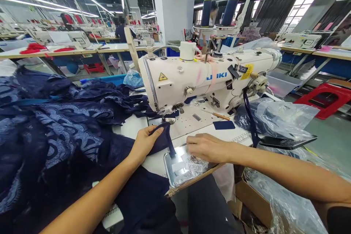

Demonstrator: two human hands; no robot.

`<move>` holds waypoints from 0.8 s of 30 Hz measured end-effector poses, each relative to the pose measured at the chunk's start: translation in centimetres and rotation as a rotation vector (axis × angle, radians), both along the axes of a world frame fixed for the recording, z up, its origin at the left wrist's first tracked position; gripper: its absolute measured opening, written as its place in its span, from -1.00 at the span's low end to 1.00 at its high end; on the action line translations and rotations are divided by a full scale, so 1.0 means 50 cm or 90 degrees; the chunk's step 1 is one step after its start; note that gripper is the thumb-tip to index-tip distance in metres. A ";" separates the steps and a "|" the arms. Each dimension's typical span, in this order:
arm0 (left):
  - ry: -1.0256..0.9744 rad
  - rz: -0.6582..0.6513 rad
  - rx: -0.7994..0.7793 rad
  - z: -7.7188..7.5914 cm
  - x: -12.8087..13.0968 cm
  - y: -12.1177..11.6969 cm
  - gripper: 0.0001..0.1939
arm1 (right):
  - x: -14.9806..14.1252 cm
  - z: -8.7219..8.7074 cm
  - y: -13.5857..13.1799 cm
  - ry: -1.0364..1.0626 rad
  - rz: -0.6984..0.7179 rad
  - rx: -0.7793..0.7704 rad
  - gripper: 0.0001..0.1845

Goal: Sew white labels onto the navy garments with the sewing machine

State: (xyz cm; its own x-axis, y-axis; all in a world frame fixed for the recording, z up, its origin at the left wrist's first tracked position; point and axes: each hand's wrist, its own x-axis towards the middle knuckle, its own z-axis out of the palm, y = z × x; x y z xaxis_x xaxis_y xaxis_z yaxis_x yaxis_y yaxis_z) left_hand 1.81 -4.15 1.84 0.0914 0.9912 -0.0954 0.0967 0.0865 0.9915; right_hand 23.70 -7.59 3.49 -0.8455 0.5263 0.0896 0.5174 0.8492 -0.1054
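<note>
My left hand (pixel 146 142) is closed, thumb on top, on a piece of navy fabric (pixel 162 139) just in front of the needle area of the white sewing machine (pixel 175 75). A narrow navy strip hangs from that fabric to the edge of a shiny metal tray (pixel 167 170). Over the tray's far right part is my right hand (pixel 204 147), its fingers curled together; what they hold, if anything, is hidden. White printed labels (pixel 195 166) lie in the tray, with small metallic bits beside them.
Navy lace-patterned garments (pixel 74 124) are heaped on the left. An orange-handled tool (pixel 221 116) and a navy fabric rectangle (pixel 224 125) lie on the machine bed. A phone-like dark slab (pixel 289 141) and plastic bags (pixel 282 115) are at right. Thread cones (pixel 229 11) stand behind.
</note>
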 end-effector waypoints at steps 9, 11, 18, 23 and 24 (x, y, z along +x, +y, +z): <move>-0.136 -0.003 -0.038 0.028 0.002 -0.017 -0.76 | -0.037 0.011 0.024 0.641 -0.229 -0.496 -0.89; -0.136 -0.015 -0.036 0.037 0.005 -0.024 -0.75 | -0.070 0.004 0.031 0.727 -0.223 -0.507 -0.88; -0.089 -0.039 -0.028 0.051 0.003 -0.034 -0.76 | -0.135 -0.004 0.068 0.814 -0.205 -0.445 -0.91; -0.053 -0.034 0.020 0.054 0.001 -0.036 -0.73 | -0.142 -0.009 0.079 0.791 -0.254 -0.414 -0.90; -0.041 -0.034 0.028 0.053 0.002 -0.036 -0.74 | -0.143 -0.009 0.079 0.790 -0.257 -0.409 -0.90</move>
State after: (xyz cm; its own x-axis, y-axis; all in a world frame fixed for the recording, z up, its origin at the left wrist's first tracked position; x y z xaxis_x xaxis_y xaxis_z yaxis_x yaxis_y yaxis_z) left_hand 1.94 -5.97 4.51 0.1484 0.9879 -0.0444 0.0365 0.0394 0.9986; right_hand 16.56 -3.62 3.02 -0.1879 0.9351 0.3003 -0.0002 0.3058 -0.9521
